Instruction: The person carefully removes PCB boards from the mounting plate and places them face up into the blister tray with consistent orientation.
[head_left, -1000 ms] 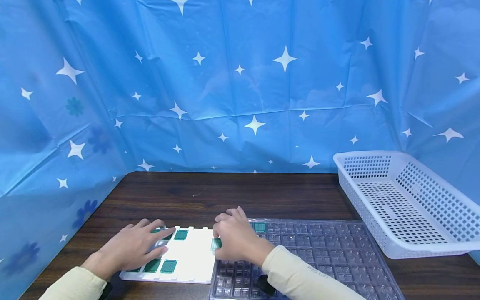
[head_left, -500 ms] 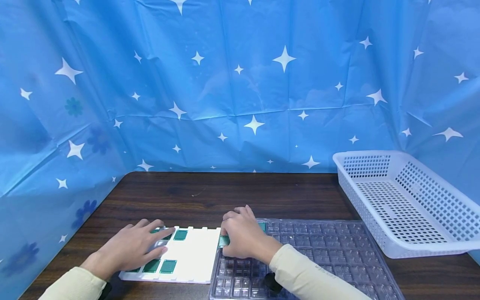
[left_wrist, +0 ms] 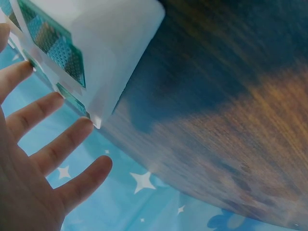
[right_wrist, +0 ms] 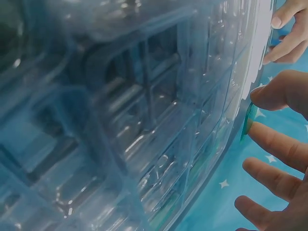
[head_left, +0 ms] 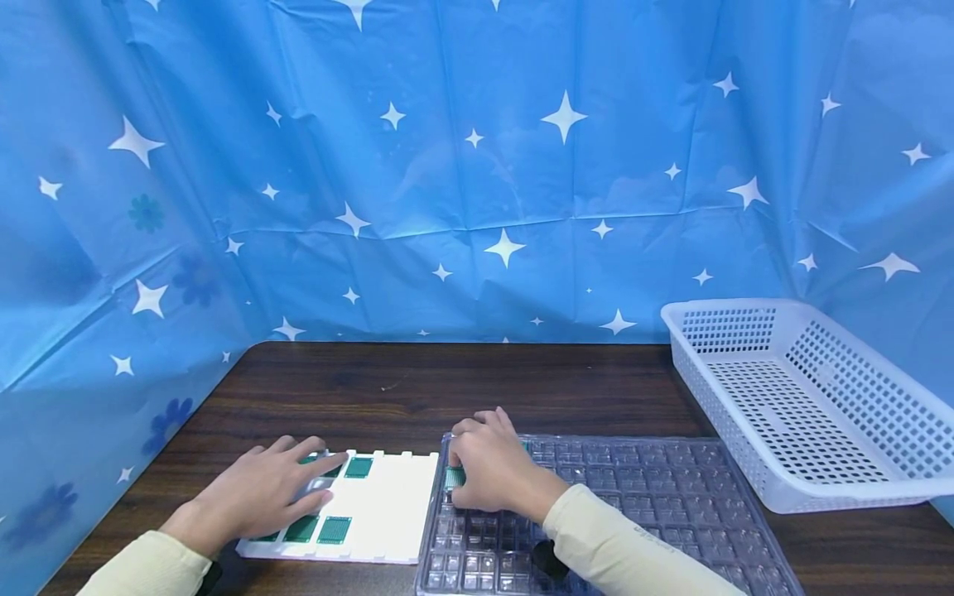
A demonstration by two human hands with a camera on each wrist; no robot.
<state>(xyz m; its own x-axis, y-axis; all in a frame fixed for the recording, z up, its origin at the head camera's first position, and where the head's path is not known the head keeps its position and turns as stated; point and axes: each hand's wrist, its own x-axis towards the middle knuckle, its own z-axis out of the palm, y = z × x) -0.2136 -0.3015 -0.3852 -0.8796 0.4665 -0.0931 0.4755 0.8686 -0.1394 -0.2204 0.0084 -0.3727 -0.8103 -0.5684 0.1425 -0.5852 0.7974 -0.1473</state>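
Pinching a thin green perforated circuit board (head_left: 455, 478) in the right hand (head_left: 492, 465), over the far-left corner of a glossy clear-plastic gridded tray (head_left: 671, 488); resting the loosely spread left hand (head_left: 261, 490) on the left end of a white notched frame (head_left: 391, 513).

Blue sheet (head_left: 440, 182) hung like a wall beyond left hand (head_left: 261, 492) and right hand (head_left: 492, 465); creased, white four-point stars (head_left: 564, 117) throughout. It wraps round to left of left hand, dark-blue flowers (head_left: 170, 420) there (plus one green flower (head_left: 146, 213)). Dark brown wood-grain table (head_left: 484, 382) under both hands, rounded corner ahead of left hand. Light fairly even.
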